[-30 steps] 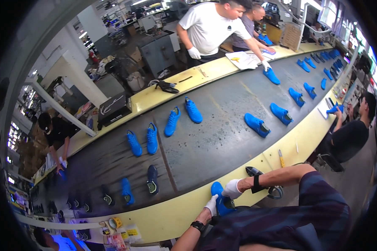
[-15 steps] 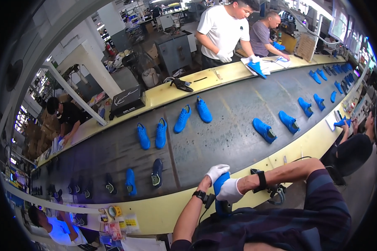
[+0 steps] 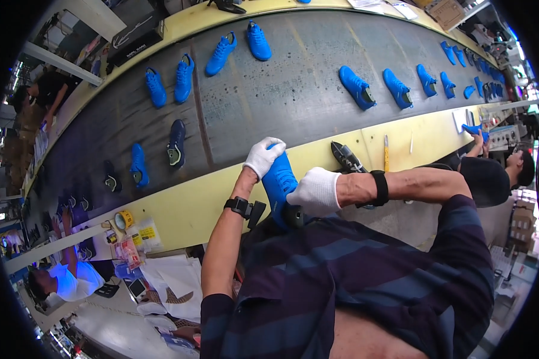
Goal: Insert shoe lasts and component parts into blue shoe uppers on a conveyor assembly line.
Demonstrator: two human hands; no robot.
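Observation:
My left hand point(image 3: 263, 158), in a white knit glove, is closed over the toe of a blue lace-up sneaker point(image 3: 276, 186). My right hand point(image 3: 317, 191), gloved the same way, presses its fingers against the shoe's side near the laces; its fingertips show only partly. The sneaker is tilted, toe away from me and heel near my striped shirt, at the table's near edge. Its dark opening shows below my right hand. A black strap is on my right wrist, and a dark device sits on my left.
Beyond the yellow ledge point(image 3: 209, 216), a dark conveyor belt point(image 3: 281, 107) carries several blue sneakers point(image 3: 354, 87) and a navy sneaker point(image 3: 176, 143). A black tool point(image 3: 345, 157), a yellow cutter point(image 3: 386, 153) and a tape roll point(image 3: 124, 219) lie on the ledge. Co-workers sit at both sides.
The view has tipped downward, so the belt appears higher and the far workers are out of view. My right hand has shifted off the shoe's top, uncovering the laces; my left still grips the toe.

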